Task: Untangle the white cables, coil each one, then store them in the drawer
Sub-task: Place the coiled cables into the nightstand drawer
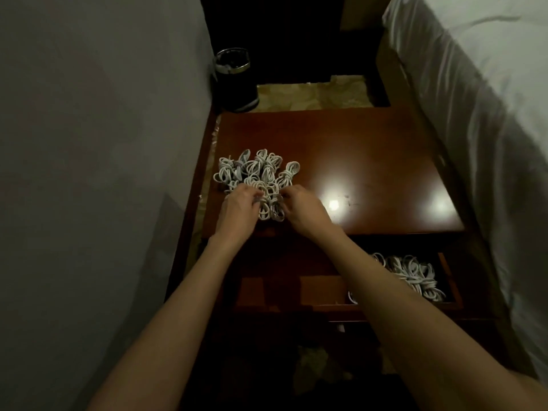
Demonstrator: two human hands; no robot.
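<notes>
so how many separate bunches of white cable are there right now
2. One bunch of coils lies on the left of the nightstand top, where both hands work at its near edge. The other bunch lies in the open drawer, partly hidden by the right forearm.

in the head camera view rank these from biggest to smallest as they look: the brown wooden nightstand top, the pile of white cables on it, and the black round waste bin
1. Brown wooden nightstand top
2. Pile of white cables
3. Black round waste bin

The cable pile and the bin look close in size, and the bin stands farther from the camera, so their order is unsure.
</notes>
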